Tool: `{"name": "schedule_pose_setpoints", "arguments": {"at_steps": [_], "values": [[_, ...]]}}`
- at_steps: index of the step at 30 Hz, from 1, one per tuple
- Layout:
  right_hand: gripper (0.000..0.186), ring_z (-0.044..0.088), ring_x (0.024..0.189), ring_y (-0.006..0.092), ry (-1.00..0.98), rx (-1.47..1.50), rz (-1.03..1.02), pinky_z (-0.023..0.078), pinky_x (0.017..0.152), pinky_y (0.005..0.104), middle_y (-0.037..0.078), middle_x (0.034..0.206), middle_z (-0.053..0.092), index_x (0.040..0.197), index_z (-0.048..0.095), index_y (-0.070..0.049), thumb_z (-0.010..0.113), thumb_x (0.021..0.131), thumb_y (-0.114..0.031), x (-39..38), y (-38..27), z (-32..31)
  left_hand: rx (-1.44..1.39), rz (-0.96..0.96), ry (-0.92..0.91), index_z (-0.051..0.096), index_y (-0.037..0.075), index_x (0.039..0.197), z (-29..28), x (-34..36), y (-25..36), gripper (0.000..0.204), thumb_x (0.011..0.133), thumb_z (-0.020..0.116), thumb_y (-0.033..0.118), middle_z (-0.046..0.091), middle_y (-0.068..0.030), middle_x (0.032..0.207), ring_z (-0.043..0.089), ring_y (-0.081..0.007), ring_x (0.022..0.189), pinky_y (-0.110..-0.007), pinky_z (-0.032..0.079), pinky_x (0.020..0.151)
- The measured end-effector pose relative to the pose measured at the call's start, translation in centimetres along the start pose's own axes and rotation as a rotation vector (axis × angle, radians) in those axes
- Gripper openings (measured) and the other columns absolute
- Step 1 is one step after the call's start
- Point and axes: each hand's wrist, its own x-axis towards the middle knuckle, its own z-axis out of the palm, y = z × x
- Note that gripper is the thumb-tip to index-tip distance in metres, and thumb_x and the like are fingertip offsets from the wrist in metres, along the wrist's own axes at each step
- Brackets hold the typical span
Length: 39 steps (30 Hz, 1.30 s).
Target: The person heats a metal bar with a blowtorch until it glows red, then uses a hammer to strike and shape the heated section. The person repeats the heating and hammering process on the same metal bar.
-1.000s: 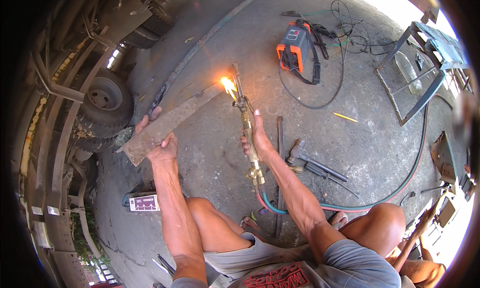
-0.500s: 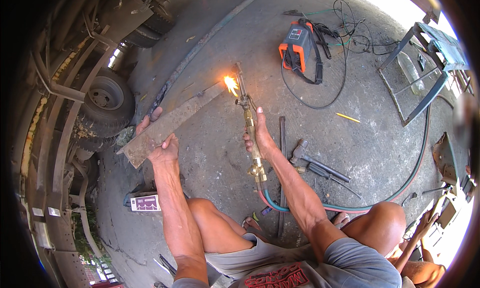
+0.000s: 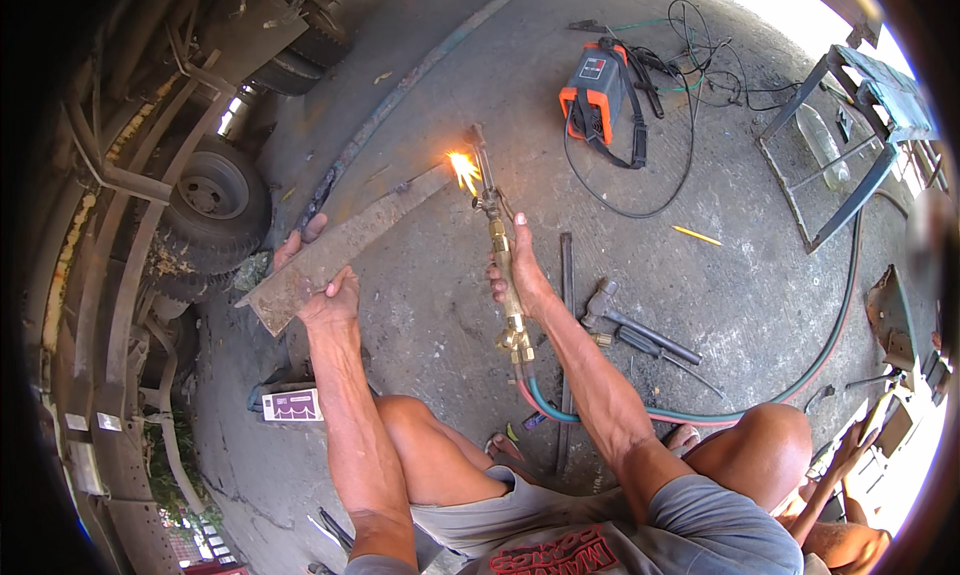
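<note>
Head view: left grip (image 3: 330, 300) clasps the metal bar (image 3: 365, 227) at the end farthest from the flame (image 3: 463, 170), right grip (image 3: 524, 275) wraps the torch (image 3: 504, 263); best hold both steady.

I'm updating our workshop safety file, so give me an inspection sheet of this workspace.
Surface: grey concrete floor, stained.
Job's things: brass-coloured torch; bright flame between its head and the far end of a long metal strip.
Clutter: hammer, yellow stick, metal bar, purple-and-white box.
Hands: left hand grips the strip's near end; right hand grips the torch. Gloves: nothing seen.
Cables: teal and red hoses from the torch; black cable looping by an orange-and-grey machine.
Surroundings: vehicle wheel left; metal stand right; another person lower right.
</note>
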Motion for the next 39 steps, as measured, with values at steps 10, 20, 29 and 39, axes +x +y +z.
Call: {"name": "schedule_pose_setpoints", "arguments": {"at_steps": [10, 20, 29, 39], "values": [[0.091, 0.039, 0.049, 0.0083, -0.002, -0.021, -0.002, 0.038, 0.043, 0.0271, -0.003, 0.067, 0.042, 0.097, 0.044, -0.012, 0.027, 0.083, -0.1, 0.2, -0.1, -0.1, 0.012, 0.029, 0.054, 0.063, 0.005, 0.109, -0.1, -0.1, -0.2, 0.024, 0.099, 0.06, 0.026, 0.073, -0.0202, 0.118, 0.073, -0.0206, 0.072, -0.023, 0.045, 0.03], [0.091, 0.039, 0.049, 0.0083, 0.016, -0.023, -0.018, 0.038, 0.044, 0.0268, -0.003, 0.067, 0.042, 0.099, 0.045, -0.011, 0.028, 0.083, -0.099, 0.4, 0.1, -0.1, 0.009, 0.022, 0.028, 0.064, 0.004, 0.109, -0.2, 0.0, -0.1, 0.025, 0.1, 0.059, 0.026, 0.073, -0.0202, 0.118, 0.073, -0.0198, 0.069, -0.024, 0.045, 0.029], [0.092, 0.039, 0.05, 0.0084, 0.009, -0.031, -0.017, 0.037, 0.044, 0.027, -0.003, 0.067, 0.043, 0.1, 0.046, -0.011, 0.028, 0.083, -0.099, 0.2, 0.1, 0.1, 0.005, 0.024, 0.05, 0.064, 0.003, 0.109, -0.5, 0.0, 0.2, 0.026, 0.099, 0.059, 0.027, 0.073, -0.0204, 0.117, 0.075, -0.0224, 0.075, -0.024, 0.046, 0.03], [0.091, 0.039, 0.049, 0.0091, 0.027, -0.011, -0.012, 0.037, 0.043, 0.0276, -0.003, 0.066, 0.042, 0.097, 0.045, -0.012, 0.029, 0.083, -0.1, 0.5, 0.4, -0.3, -0.027, 0.038, 0.074, 0.064, 0.004, 0.109, -0.8, 0.3, 0.4, 0.026, 0.098, 0.061, 0.027, 0.073, -0.0203, 0.116, 0.072, -0.0207, 0.068, -0.023, 0.044, 0.029]]}}
